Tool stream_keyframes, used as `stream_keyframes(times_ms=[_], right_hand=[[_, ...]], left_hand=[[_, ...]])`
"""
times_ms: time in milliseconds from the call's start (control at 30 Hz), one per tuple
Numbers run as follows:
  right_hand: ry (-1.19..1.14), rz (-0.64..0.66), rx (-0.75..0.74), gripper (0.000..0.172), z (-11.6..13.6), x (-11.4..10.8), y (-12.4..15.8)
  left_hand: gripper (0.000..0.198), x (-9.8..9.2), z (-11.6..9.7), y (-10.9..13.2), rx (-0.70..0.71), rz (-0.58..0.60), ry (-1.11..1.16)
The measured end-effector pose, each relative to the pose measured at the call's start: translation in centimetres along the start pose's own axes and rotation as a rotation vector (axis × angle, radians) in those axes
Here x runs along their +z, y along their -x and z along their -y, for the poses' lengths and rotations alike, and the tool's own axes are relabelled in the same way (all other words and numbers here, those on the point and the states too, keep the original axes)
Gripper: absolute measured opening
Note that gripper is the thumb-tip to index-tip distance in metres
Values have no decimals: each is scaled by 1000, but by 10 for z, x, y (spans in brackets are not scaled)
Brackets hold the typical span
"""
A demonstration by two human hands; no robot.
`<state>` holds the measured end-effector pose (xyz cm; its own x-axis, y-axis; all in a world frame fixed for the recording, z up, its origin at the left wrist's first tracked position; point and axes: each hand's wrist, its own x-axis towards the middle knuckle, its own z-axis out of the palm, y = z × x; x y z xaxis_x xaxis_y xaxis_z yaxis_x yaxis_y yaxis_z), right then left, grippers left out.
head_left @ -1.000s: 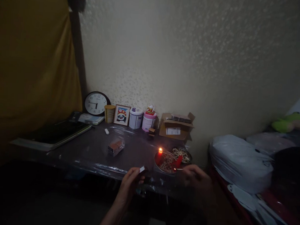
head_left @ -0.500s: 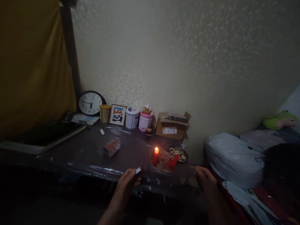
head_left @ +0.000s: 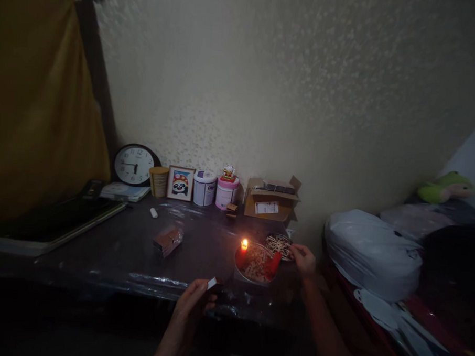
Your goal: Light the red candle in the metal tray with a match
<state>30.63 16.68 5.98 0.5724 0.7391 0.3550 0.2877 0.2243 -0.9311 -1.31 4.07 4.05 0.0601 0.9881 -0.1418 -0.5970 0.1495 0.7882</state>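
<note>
My left hand (head_left: 193, 297) is closed around a small matchbox (head_left: 213, 283), pale on one side, in front of the table edge. Pinched together, the fingers of my right hand (head_left: 303, 259) are at the right rim of a round dish of matchsticks (head_left: 278, 247); the thin matchstick in them is hard to tell from those in the dish. Left of that dish stands a round tub of brownish grains (head_left: 256, 265). A lit red candle (head_left: 242, 256) rises at its left side, and a second red candle (head_left: 273, 264), without a visible flame, leans at its right.
A plastic-wrapped pack of small boxes (head_left: 168, 241) lies on the dark table (head_left: 207, 239). Along the wall stand a clock (head_left: 134, 164), a framed panda picture (head_left: 180, 184), two tins (head_left: 204, 189) and a cardboard box (head_left: 270, 205). White bags (head_left: 372, 252) are piled at the right.
My right hand has moved left and slightly up, with the thin matchstick, from beside the table to the dish. My left hand still holds the matchbox, a little lower left in view.
</note>
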Motion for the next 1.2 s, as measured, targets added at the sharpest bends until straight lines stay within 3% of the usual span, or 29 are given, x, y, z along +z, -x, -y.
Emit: stream_keyframes(times_ms=[167,333,433,500,667,767,967,1200], right_hand=[[-16,0,77,33,1,16,-9],[23,-41,68,34,16,-9,18],[48,-13,29,31,30,-30,58],[92,73,18,32,39,-35,92],[98,459,-48,33,65,-2,181],[77,575,-215,15,73,19,215],[82,589,-356,15,51,20,229],[18,430,-328,19,23,31,236]], left_hand=[[25,-1,0,0,1,14,-3],[24,-4,1,2,-41,17,18],[29,-7,7,-1,-63,7,8],[32,-9,12,-4,-70,2,-4],[31,-11,22,-4,-75,88,-95],[28,-11,20,1,-36,189,-215],[26,-12,18,8,96,194,-430],[32,-12,24,8,164,274,-491]])
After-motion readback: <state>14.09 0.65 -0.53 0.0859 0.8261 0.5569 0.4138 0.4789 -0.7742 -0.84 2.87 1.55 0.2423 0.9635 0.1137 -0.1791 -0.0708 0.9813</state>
